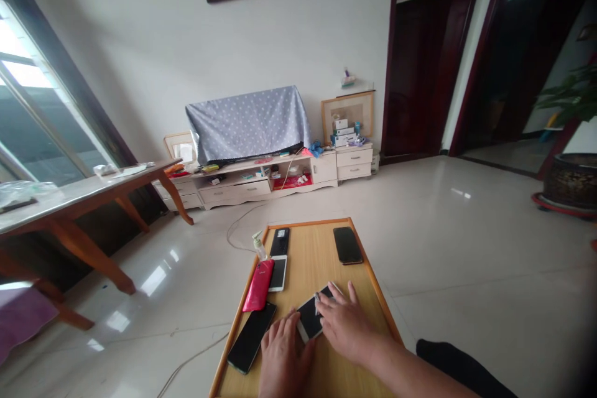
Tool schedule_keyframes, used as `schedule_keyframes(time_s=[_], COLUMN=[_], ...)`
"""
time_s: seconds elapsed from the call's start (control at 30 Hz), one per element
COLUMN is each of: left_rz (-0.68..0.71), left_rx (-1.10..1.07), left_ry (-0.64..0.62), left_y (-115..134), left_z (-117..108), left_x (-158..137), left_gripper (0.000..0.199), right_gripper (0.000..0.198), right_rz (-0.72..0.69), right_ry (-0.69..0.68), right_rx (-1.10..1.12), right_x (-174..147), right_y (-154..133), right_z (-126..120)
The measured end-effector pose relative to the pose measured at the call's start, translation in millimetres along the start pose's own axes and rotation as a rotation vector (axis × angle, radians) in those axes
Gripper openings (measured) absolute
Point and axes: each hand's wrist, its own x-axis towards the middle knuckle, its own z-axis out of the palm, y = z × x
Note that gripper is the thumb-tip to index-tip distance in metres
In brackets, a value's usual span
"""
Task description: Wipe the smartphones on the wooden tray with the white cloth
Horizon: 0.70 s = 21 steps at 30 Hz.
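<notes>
A white-framed smartphone (310, 318) with a dark screen lies at a slant on the small wooden table (313, 249). My left hand (284, 351) grips its lower left end, thumb and fingers at the edge. Over the screen's upper right part is my right hand (347, 326), fingers bent down on it with a small pale thing (318, 303) at their tips; its kind is unclear. To the left lie a black phone (252, 337), a red phone (259, 285) and a second white phone (278, 273), partly under the red one.
A pump bottle (259, 245) stands at the table's left edge, near a dark phone (280, 240). Another black phone (347, 245) lies at the far right corner. Beyond are a low white cabinet (324, 169), a long table (93, 189) and a potted plant (571, 180). A cable crosses the floor.
</notes>
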Motion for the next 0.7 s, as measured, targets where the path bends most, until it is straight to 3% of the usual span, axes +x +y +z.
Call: schedule_keyframes(time_s=[0.17, 0.27, 0.43, 0.7], left_rz=[0.008, 0.008, 0.042, 0.061], left_rx=[0.052, 0.072, 0.058, 0.05], left_ry=[-0.025, -0.021, 0.016, 0.021], left_y=[2, 5, 12, 17], left_z=[7, 10, 13, 14], left_x=[6, 8, 9, 10], left_gripper=[0.054, 0.055, 0.052, 0.05], right_gripper=[0.046, 0.043, 0.045, 0.048], right_rz=[-0.227, -0.197, -0.031, -0.074], right_ry=[-0.04, -0.018, 0.056, -0.012], right_rx=[0.095, 0.095, 0.023, -0.056], right_x=[-15, -10, 0, -26], right_y=[-5, 11, 41, 27], right_z=[4, -2, -13, -2])
